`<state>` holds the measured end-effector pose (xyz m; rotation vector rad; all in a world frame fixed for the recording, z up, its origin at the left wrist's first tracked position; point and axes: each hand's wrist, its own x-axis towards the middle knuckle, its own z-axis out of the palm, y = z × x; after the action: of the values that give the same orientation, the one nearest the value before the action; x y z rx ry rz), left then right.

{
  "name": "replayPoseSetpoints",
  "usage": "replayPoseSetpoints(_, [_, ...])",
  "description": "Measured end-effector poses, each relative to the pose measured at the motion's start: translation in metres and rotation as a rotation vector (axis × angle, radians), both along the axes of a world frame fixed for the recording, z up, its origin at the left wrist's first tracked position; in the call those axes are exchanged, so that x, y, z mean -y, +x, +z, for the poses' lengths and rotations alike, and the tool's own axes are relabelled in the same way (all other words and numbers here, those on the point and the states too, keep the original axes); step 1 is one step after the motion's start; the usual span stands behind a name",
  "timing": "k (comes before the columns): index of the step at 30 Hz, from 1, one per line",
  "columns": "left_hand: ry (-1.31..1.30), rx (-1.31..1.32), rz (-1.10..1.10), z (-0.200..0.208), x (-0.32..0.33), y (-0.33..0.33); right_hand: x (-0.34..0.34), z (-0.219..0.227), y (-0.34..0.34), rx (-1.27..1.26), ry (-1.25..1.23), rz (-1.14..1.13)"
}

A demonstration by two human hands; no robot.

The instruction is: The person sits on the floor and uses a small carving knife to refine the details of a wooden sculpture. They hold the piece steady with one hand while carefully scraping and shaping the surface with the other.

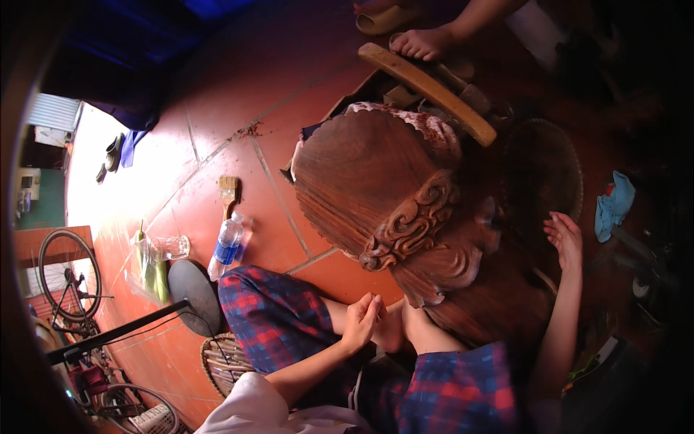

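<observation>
A large carved piece of reddish-brown wood [365,173] lies tilted before my legs, with a scalloped edge and a raised band of scrollwork [412,224]. Below that band a curled carved part [452,264] reaches toward my knee. My left hand [363,320] rests over my shin, its fingers curled together; whatever they hold, if anything, is hidden. Off to the right of the wood, my right hand [564,239] hangs with fingers loosely apart and nothing visible in it. Its nearest neighbour is a dark round object [546,173] with a beaded-looking rim.
A wooden bar [430,94] lies past the carving, by another person's foot [426,45]. Leftward on the tiles are a brush [228,191], a plastic bottle [228,240], a glass mug [173,247] and a black stand base [195,296]. A blue cloth [614,206] lies far right.
</observation>
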<state>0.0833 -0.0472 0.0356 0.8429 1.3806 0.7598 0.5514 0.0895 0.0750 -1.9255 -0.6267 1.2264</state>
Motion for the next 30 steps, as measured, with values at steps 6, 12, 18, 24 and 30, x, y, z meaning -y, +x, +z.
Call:
replayPoseSetpoints(6, [0.505, -0.666, -0.424, -0.029, 0.019, 0.036, -0.022, -0.029, 0.023, 0.049, -0.021, -0.148])
replayPoseSetpoints(12, [0.571, -0.695, -0.435, -0.041, 0.019, 0.032, -0.039, -0.06, 0.022, 0.31, -0.112, -0.088])
replayPoseSetpoints(18, [0.549, -0.769, -0.442, -0.042, 0.022, 0.027, -0.052, -0.063, 0.0, 0.366, -0.312, 0.191])
replayPoseSetpoints(24, [0.536, -0.768, -0.434, -0.042, 0.023, 0.033, -0.062, -0.083, -0.005, 0.355, -0.43, 0.151])
replayPoseSetpoints(30, [0.519, -0.813, -0.429, -0.033, 0.02, 0.042, -0.051, -0.052, 0.01, 0.576, -0.621, 0.306])
